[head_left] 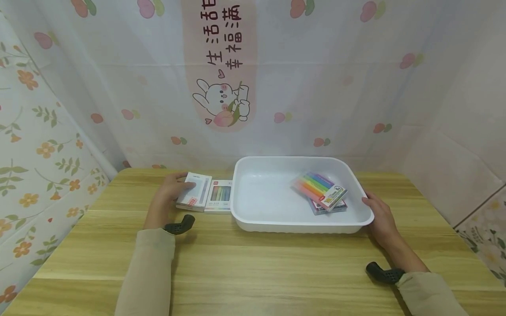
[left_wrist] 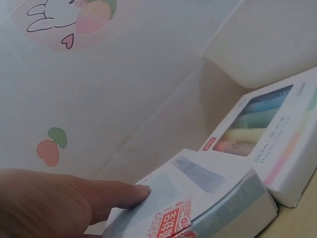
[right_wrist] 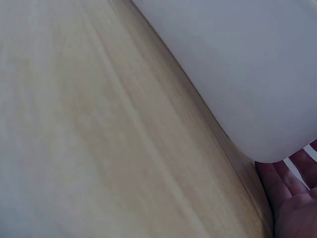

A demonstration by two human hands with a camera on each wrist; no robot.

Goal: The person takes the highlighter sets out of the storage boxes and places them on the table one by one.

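While the right hand [head_left: 381, 219] holds the white tray [head_left: 269, 188] by its right corner, thumb side at the rim and fingers passing behind the wall, the left hand [head_left: 170, 188] grips a small white box [head_left: 196, 192] left of centre in the frame. Its thumb lies across the top; the other fingers are mostly hidden, so how far they wrap round I cannot tell. Just right of that box, close against it, sits a windowed box of highlighters [head_left: 218, 195], its far edge partly covered by the tray's left rim. Inside the tray, toward its right side, a pack of coloured pens [head_left: 322, 191] rests on a second pack [head_left: 341, 206].

The step in hand looks like taking hold of the white box while steadying the tray. The next move seems to call for a firm pinch and a clean lift, without dragging the neighbouring box, high enough to clear the rim if the tray is where it belongs.
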